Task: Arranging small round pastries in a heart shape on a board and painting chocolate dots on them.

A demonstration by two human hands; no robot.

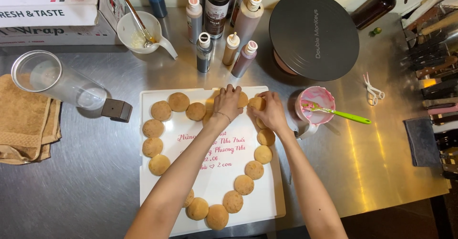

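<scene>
Now both hands (pixel 248 104) on round buns (pixel 256 103) atop white board (pixel 157 186).

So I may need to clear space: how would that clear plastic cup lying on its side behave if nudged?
The clear cup lies on its side on smooth steel, so it would probably roll. It looks empty and thin-walled, likely light and easily dented.

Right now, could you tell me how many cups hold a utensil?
2: a white spouted cup with a spoon, back left, and a pink-smeared cup with a green spatula beside the right hand, which holds a bun.
</scene>
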